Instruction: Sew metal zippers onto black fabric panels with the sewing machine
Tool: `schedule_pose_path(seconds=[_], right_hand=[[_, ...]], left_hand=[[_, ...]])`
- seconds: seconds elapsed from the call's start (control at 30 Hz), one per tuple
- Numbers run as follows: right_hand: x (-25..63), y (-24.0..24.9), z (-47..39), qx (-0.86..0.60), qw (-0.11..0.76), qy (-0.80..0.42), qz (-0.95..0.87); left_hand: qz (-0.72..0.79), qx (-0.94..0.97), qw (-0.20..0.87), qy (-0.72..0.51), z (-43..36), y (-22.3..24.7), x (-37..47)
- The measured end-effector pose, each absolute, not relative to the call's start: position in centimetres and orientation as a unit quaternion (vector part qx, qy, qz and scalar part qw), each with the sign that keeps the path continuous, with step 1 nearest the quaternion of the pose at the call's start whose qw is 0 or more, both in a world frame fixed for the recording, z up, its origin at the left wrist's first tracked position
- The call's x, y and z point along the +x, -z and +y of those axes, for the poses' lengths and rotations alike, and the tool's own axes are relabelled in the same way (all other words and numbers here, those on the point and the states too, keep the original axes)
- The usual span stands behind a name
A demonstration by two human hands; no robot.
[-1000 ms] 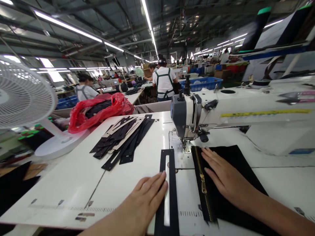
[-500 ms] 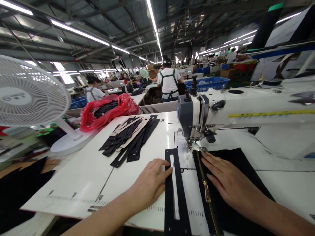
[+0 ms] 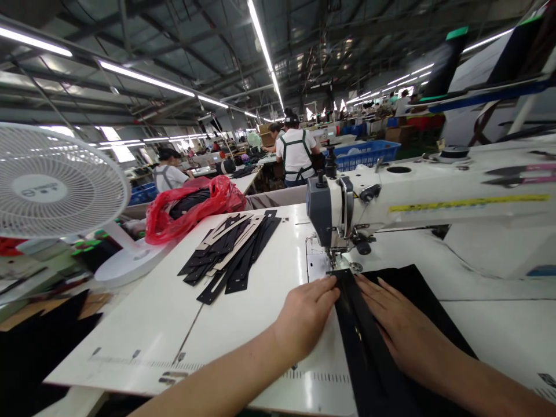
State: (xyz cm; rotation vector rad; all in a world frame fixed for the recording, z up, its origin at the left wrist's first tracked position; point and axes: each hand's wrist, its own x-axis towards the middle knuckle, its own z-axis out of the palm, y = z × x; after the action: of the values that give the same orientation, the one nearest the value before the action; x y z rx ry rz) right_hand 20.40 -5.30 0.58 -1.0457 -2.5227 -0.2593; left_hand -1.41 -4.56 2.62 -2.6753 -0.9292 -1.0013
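Note:
A slotted black strip (image 3: pixel 347 313) lies over the zipper on the black fabric panel (image 3: pixel 428 301), its top end just in front of the sewing machine's (image 3: pixel 320 211) needle area. A glint of gold zipper (image 3: pixel 358 332) shows through the slot; most of the zipper is covered. My left hand (image 3: pixel 306 315) pinches the strip's left edge near the top, fingertips and thumb together. Stretched flat, the fingers of my right hand (image 3: pixel 403 327) rest on the right side of the strip and the panel.
A pile of slotted strips (image 3: pixel 234 249), black and beige, lies left of the machine. Behind it sits a red plastic bag (image 3: pixel 221 197) with black material. A white fan (image 3: pixel 56 185) stands at the left. People work at tables farther back, near a blue basket (image 3: pixel 369 155).
My left hand has brought the slotted strip rightward from the bare tabletop onto the zipper and panel. My right hand stays on the panel, fingers now along the strip's edge.

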Motion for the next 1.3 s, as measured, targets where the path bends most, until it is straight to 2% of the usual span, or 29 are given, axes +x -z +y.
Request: schedule_pose_path(seconds=[0.1,0.17,0.37,0.5,0.93,1.3], right_hand=[[20.5,-0.4,-5.2,-0.373,0.202,0.103,-0.9],[20.5,-0.3,-5.2,-0.376,0.204,0.106,-0.898],[20.1,-0.3,-5.5,-0.397,0.209,0.111,-0.887],[19.8,-0.3,-5.7,-0.404,0.211,0.098,-0.885],[19.3,-1.3,-6.1,-0.441,0.223,-0.042,-0.868],[19.3,-0.3,-6.0,-0.413,0.251,0.06,-0.874]], left_hand=[[-0.313,-0.916,0.066,0.241,-3.7,-2.2,-0.1],[-0.314,-0.922,0.057,0.221,-3.4,-2.1,-0.1],[-0.295,-0.93,0.029,0.218,-3.7,-2.5,-0.6],[-0.284,-0.93,0.055,0.226,-3.6,-2.4,-0.7],[-0.265,-0.941,0.115,0.176,-3.1,-1.3,-1.6],[-0.275,-0.939,0.056,0.198,-3.4,-2.0,-0.9]])
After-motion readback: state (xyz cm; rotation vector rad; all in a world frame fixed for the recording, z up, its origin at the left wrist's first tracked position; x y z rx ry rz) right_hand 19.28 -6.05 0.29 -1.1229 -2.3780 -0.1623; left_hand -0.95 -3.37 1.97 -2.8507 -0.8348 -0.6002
